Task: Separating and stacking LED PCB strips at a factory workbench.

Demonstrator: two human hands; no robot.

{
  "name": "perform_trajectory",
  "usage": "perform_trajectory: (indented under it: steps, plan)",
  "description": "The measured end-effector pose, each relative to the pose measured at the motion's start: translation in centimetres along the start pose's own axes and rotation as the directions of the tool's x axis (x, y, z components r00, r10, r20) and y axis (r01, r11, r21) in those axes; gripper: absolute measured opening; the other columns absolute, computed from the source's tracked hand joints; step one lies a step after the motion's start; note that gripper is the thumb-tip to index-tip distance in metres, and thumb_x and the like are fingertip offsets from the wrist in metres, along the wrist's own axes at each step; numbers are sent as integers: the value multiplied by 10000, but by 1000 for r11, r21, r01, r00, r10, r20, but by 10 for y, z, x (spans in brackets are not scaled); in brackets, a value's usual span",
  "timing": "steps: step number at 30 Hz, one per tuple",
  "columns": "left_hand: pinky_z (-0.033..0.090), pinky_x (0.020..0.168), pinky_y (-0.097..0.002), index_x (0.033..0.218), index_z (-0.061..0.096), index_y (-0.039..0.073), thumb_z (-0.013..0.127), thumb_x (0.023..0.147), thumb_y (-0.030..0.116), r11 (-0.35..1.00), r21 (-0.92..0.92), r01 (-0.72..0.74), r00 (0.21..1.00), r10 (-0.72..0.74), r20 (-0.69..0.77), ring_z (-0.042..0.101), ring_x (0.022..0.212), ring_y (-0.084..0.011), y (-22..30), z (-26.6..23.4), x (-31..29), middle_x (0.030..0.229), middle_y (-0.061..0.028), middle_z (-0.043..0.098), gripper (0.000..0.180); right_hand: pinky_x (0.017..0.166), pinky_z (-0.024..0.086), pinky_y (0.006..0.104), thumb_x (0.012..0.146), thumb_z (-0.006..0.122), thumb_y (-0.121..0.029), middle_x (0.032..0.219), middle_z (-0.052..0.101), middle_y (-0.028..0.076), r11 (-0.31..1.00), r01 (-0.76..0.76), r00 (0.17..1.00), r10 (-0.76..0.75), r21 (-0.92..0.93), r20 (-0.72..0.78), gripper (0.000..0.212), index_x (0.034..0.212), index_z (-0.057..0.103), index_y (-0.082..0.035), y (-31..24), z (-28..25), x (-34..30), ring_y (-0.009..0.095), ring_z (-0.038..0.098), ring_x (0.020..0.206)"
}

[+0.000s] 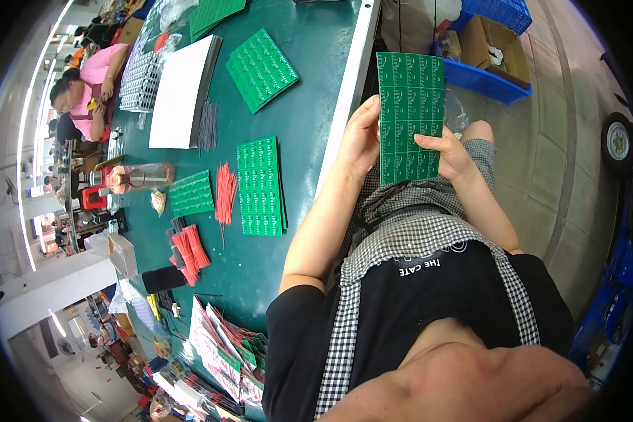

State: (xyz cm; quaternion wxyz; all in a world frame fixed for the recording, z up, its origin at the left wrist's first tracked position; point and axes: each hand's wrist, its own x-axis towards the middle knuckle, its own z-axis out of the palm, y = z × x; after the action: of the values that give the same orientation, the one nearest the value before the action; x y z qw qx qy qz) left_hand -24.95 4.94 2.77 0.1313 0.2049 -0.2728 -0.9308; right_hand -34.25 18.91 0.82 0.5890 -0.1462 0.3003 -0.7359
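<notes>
Head view is up on my monitor; what do you get closest to the lens?

I get the wearer's checked apron (390,254), low in the frame and right of centre, over a black shirt.

And the hands?

Just above the apron. I see the right hand (451,156) gripping the green circuit panel (405,105), its thumb laid on the face near the right edge; its fingers are hidden behind. The left hand (361,133) is half curled at the panel's left edge. Its fingertips are partly covered, so I can't tell whether it grips or only touches.

How does the panel sit from where I am?

Right of centre, in the upper half of the frame, long side running up and down, printed face toward my camera.

Move outward for me.

On the tabletop (316,53), at the middle of the frame, I have a stack of green panels (259,186), with red wires (225,191) just left of it. Upper middle, another green pile (262,70) lies askew. Left of that, I see a white stack (179,95), grey wires (209,126) by its lower right side.

Farthest?

Upper right, a blue crate (485,81) with a cardboard box (492,46). Upper left, beyond the white stack, I see a co-worker (95,70) in pink.
</notes>
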Motion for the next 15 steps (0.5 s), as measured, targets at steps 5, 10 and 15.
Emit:
perform_trajectory:
  steps: [5, 10, 15]
  plan:
    - [360, 423, -192, 886, 542, 62, 437, 936, 259, 950, 308, -44, 998, 56, -30, 463, 514, -75, -5, -30, 11, 634, -4, 511, 228, 836, 501, 330, 838, 560, -29, 1103, 578, 116, 1000, 29, 1000, -29, -10, 6, 355, 1178, 476, 25, -5, 4, -9, 197, 592, 973]
    - [456, 728, -476, 970, 578, -5, 472, 847, 181, 54, 990, -134, 988, 88, 128, 580, 873, -413, -24, -27, -6, 881, -246, 610, 247, 783, 520, 316, 839, 568, -42, 1044, 604, 119, 996, 69, 966, -52, 60, -253, 292, 1121, 525, 23, -8, -5, 1, 191, 616, 911]
    - [463, 669, -398, 890, 611, -1, 483, 854, 164, -51, 999, -13, 922, 387, 32, 599, 743, -370, -3, -27, -32, 756, -196, 622, 212, 743, 531, 313, 826, 593, -51, 999, 624, 110, 988, 152, 892, -129, 19, -432, 242, 1055, 561, 18, 11, -15, 43, 185, 631, 856]
